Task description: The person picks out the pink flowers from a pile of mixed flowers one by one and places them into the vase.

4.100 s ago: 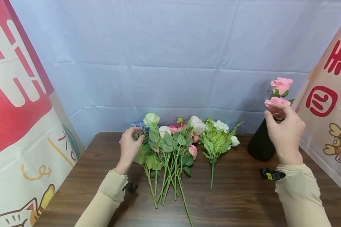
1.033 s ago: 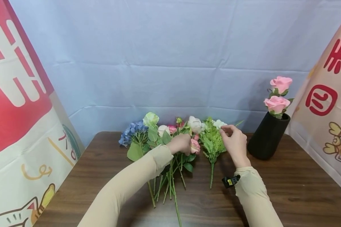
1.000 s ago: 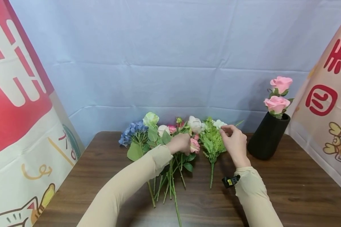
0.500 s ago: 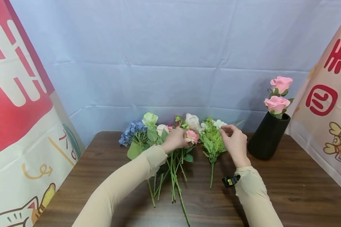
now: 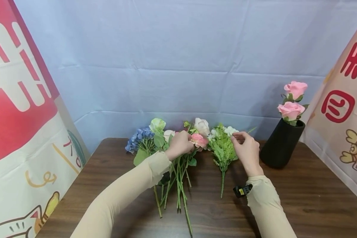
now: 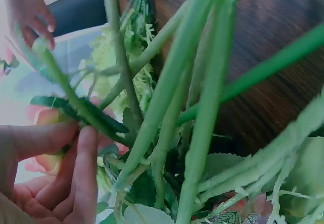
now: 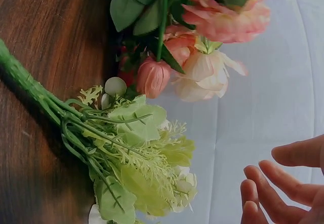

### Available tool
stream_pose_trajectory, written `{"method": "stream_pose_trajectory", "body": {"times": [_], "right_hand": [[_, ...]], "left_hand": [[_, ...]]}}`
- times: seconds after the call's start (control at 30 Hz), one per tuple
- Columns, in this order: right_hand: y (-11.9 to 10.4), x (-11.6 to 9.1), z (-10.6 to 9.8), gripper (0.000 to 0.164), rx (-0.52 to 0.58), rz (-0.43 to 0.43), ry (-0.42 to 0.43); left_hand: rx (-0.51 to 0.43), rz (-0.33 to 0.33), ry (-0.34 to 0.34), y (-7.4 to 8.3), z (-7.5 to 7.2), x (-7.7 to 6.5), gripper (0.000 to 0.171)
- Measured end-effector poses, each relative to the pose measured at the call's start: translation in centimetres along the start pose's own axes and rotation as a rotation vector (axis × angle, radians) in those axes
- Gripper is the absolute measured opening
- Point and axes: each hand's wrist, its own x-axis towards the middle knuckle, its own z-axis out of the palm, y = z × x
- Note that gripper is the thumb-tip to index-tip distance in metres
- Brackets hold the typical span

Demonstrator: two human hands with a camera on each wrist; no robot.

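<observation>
My left hand (image 5: 179, 144) reaches over a pile of artificial flowers. Thumb and forefinger pinch a thin green stem just below a pink flower (image 5: 199, 140), as the left wrist view shows; the bloom's pink petals (image 6: 43, 115) lie behind the fingers. Many green stems (image 6: 202, 123) cross beside that hand. To the right, my right hand (image 5: 248, 152) hovers with relaxed, slightly bent fingers beside a leafy bunch with white blossoms (image 5: 223, 150). In the right wrist view the fingers (image 7: 273, 183) hold nothing and stand apart from the leafy bunch (image 7: 142, 163).
A black vase (image 5: 281, 143) with two pink roses (image 5: 291, 110) stands at the table's right rear. A blue hydrangea (image 5: 139, 138), a pale green bloom (image 5: 157, 125) and a white rose (image 5: 201, 127) lie in the pile. Behind the brown table (image 5: 217, 218) hangs a pale blue cloth (image 5: 178, 89).
My right hand has left the roses in the vase and come left to the leafy bunch. My left hand has crossed rightward into the pile, pinched the pink flower's stem, and drawn it slightly left.
</observation>
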Motion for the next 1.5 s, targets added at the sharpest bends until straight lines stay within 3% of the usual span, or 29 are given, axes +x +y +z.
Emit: {"method": "stream_pose_trajectory", "body": {"times": [0.13, 0.37, 0.53, 0.8, 1.03, 1.1, 1.3, 1.4, 1.5], "right_hand": [[0.0, 0.0, 0.1, 0.030, -0.002, 0.000, 0.000], [0.0, 0.0, 0.2, 0.028, 0.001, 0.002, -0.003], [0.0, -0.1, 0.2, 0.029, 0.002, -0.006, -0.016], [0.3, -0.1, 0.5, 0.029, -0.001, -0.017, -0.021], [0.3, -0.1, 0.9, 0.026, -0.008, -0.009, -0.013], [0.2, -0.2, 1.1, 0.025, -0.006, -0.010, -0.015], [-0.2, -0.3, 1.7, 0.022, 0.002, -0.042, -0.023], [-0.3, -0.3, 1.8, 0.021, -0.005, -0.053, -0.026], [-0.3, -0.3, 1.9, 0.021, -0.015, -0.053, -0.028]], "left_hand": [[-0.012, 0.035, 0.069, 0.2, -0.4, 0.0, 0.026], [-0.038, 0.036, 0.099, 0.6, -1.6, -0.1, 0.022], [-0.119, 0.025, 0.089, 0.4, -2.2, -0.2, 0.018], [-0.267, 0.103, 0.045, -0.2, -3.0, -0.8, 0.023], [-0.321, 0.136, 0.046, -0.6, -3.6, -1.2, 0.030], [-0.386, 0.131, 0.047, -0.7, -3.9, -1.2, 0.033], [-0.715, 0.068, -0.030, -1.2, -5.0, -1.1, 0.038], [-0.774, 0.034, -0.029, -1.3, -5.4, -0.9, 0.031], [-0.766, 0.027, -0.010, -1.3, -5.5, -0.8, 0.022]]}}
